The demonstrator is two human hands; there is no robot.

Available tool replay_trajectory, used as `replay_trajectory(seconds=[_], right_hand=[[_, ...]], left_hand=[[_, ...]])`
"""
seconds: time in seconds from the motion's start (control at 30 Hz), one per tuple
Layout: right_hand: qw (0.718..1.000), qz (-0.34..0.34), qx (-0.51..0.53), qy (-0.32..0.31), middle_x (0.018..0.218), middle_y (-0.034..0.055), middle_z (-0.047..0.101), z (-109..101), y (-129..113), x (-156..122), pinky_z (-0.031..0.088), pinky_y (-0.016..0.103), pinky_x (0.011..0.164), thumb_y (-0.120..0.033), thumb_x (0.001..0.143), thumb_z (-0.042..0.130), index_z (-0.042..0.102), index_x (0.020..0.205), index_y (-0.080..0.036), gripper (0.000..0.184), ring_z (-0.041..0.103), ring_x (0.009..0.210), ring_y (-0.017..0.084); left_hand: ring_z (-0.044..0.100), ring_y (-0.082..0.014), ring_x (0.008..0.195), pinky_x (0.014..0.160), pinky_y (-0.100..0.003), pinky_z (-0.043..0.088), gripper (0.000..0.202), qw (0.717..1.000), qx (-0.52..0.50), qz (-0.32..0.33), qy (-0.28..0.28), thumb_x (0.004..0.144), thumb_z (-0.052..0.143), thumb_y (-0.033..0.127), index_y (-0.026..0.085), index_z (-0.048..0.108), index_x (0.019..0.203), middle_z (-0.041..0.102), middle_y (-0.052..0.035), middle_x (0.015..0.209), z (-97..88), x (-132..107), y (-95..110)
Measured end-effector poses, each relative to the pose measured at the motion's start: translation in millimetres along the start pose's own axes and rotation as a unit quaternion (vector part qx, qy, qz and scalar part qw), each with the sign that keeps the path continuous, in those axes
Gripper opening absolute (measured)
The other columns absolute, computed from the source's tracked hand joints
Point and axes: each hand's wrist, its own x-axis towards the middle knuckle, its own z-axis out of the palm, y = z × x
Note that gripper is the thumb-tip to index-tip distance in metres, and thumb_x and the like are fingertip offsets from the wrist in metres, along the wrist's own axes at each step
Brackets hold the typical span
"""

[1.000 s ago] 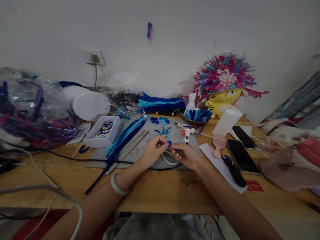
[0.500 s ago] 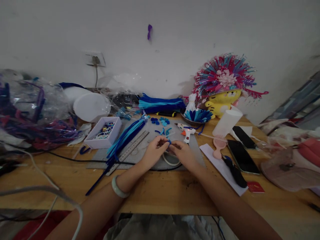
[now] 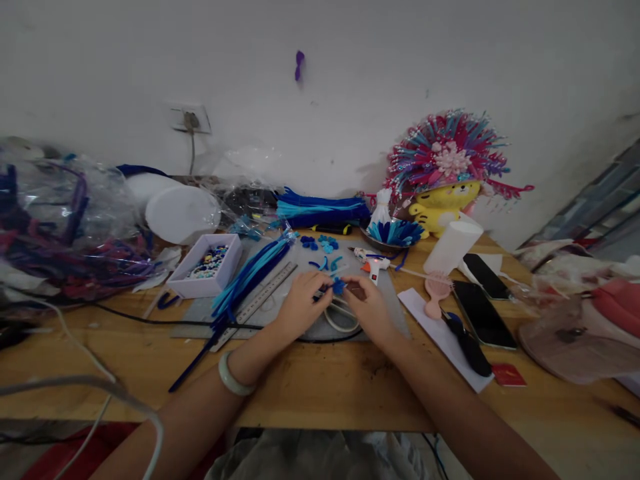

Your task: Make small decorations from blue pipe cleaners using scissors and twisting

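My left hand (image 3: 299, 301) and my right hand (image 3: 367, 305) meet over a grey mat (image 3: 280, 308) at the middle of the wooden table (image 3: 320, 383). Both pinch a small blue pipe-cleaner piece (image 3: 339, 287) held between their fingertips. A pale bangle (image 3: 231, 377) circles my left wrist. A white ring of tape (image 3: 343, 319) lies on the mat just under my hands. Small blue pipe-cleaner shapes (image 3: 320, 244) lie further back on the mat.
A metal ruler (image 3: 260, 301) and a blue pipe-cleaner bundle (image 3: 250, 273) lie left of my hands, by a white bead box (image 3: 206, 263). A glue gun (image 3: 373, 265), pink brush (image 3: 436, 293), phones (image 3: 483, 303) and a yellow toy with a feathered headpiece (image 3: 447, 177) stand right.
My hands have drawn together and moved slightly away from me; the blue piece is now pinched between both sets of fingertips.
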Motion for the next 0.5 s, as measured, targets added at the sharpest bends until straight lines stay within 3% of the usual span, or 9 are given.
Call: replay_trajectory(seconds=[0.23,0.4,0.5], right_hand=[[0.978,0.148,0.148,-0.004,0.065,-0.0014,0.057,6.0,-9.8,-0.5,0.046,0.027,0.063,-0.030,0.063,0.060,0.054,0.071,-0.020,0.014,0.054,0.061,0.012],[0.950,0.203,0.236,-0.012,0.061,-0.0027,0.058,3.9,-10.5,2.1,0.045,0.027,0.064,-0.030,0.059,0.064,0.057,0.067,-0.018,0.015,0.054,0.056,0.010],[0.936,0.215,0.276,-0.019,0.060,-0.0028,0.058,1.4,-9.1,1.2,0.044,0.026,0.063,-0.027,0.056,0.066,0.059,0.066,-0.017,0.016,0.054,0.054,0.010]], left_hand=[[0.053,-0.0193,0.085,0.076,-0.032,0.036,0.010,0.998,0.063,0.026,-0.006,0.075,0.048,0.018,0.019,0.057,0.078,0.060,-0.0050,0.084,2.0,-2.7,-5.0],[0.053,-0.0174,0.087,0.079,-0.030,0.038,0.012,0.998,0.021,0.042,-0.029,0.078,0.045,0.020,0.019,0.057,0.080,0.060,-0.0051,0.088,2.4,-2.5,-5.1],[0.053,-0.0149,0.078,0.073,-0.027,0.039,0.012,0.998,-0.043,0.004,-0.047,0.077,0.044,0.020,0.019,0.055,0.081,0.059,-0.0025,0.080,1.8,-1.3,-1.8]])
